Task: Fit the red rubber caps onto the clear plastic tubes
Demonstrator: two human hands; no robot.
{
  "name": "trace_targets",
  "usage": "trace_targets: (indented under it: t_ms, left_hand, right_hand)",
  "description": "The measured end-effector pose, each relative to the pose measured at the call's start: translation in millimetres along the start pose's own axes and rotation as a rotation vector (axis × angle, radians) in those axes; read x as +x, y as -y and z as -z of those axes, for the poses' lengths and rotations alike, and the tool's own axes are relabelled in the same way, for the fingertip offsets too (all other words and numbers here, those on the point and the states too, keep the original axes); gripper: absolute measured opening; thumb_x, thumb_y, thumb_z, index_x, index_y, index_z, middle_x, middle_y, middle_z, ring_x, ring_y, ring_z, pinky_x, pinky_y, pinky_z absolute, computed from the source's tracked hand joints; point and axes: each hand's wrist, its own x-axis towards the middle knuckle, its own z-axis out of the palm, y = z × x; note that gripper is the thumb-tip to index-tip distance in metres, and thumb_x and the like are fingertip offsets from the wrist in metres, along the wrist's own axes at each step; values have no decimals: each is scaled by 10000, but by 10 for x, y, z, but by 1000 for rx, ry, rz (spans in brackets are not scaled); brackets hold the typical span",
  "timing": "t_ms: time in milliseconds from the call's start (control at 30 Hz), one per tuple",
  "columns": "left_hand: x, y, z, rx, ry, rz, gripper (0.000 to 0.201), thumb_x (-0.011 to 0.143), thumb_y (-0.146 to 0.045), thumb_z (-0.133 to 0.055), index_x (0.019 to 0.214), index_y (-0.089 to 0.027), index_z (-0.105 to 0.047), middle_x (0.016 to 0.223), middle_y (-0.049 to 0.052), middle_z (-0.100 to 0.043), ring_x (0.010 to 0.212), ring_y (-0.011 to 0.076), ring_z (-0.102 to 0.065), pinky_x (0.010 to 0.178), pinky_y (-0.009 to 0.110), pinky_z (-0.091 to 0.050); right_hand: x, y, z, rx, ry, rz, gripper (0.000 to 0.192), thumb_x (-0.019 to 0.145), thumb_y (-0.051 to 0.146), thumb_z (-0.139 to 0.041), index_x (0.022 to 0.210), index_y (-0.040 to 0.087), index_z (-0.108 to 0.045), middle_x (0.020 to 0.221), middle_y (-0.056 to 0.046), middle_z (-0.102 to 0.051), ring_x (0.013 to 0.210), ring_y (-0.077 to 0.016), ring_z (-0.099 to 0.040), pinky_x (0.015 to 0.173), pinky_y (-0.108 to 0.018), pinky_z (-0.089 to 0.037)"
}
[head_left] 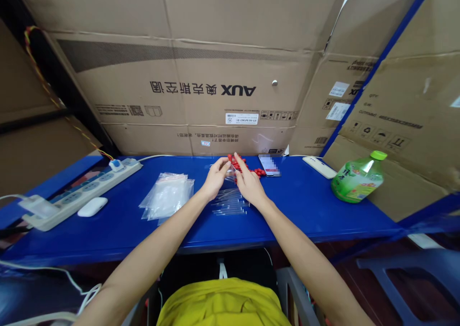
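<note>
The left hand [215,176] and the right hand [247,182] meet near the middle of the blue desk [305,206], toward its back edge. Both have their fingers drawn together around a small clear plastic bag [232,173] held between them; the fingertips pinch at its top, though how firmly each one grips is hard to tell. Just behind the fingers lies a cluster of small red round beads [247,168], some touching the right hand's fingertips. Under the wrists a loose pile of clear narrow plastic bags [230,203] is spread flat on the desk.

To the left of that lies a stack of larger clear zip bags [167,196]. Further left, along the left edge, sit a white oval mouse [92,206] and a long white power strip [86,187] running toward the back left corner.

Behind the beads, by the back edge, lies a smartphone [269,165], and further right a white flat remote-like device [319,167]. Near the right edge a green plastic drink bottle with a green cap [357,177] leans tilted. Brown cardboard boxes [201,86] wall in the desk at the back.
</note>
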Motion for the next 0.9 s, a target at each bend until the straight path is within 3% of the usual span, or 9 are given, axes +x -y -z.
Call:
trace_targets:
  t_ms: [300,433,500,700,900]
  left_hand:
    - [-3,-27,16,-27,-18,55,443,814,-491,-824,1066,-154,-686,966,48,-692,876,159,-660,786,293,-605]
    - [-16,-78,38,-68,6,40,609,824,-389,-835,1364,-208,-621,895,12,-653,836,141,-643,773,288,-612]
    - [-24,-107,41,-53,32,30,632,844,-367,-815,1419,-224,-595,887,6,-633,832,138,-635,785,295,-618]
    - [-6,-87,46,80,23,-14,452,887,-390,-747,1279,-185,-649,962,38,-643,866,161,-641,794,330,-626]
    - [42,-2,73,236,17,-101,376,952,-391,-659,1241,-154,-617,815,4,-609,687,138,-613,680,286,-581]
  right_hand:
    - [6,-62,11,95,7,18,641,1070,292,-345,1699,249,-229,793,-16,-748,653,-204,-676,805,-324,-540]
    - [1,-50,29,111,17,18,644,1066,290,-348,1698,251,-229,782,-4,-743,647,-193,-668,812,-316,-539]
    - [-1,-40,37,112,26,9,646,1064,284,-349,1698,249,-229,771,2,-739,656,-190,-673,823,-315,-541]
    - [-7,-13,30,153,64,-18,652,1063,278,-347,1700,217,-222,760,-9,-735,684,-198,-696,803,-301,-547]
    - [-7,-2,-8,140,67,-6,638,1071,274,-330,1698,194,-240,831,-60,-764,681,-209,-697,800,-306,-528]
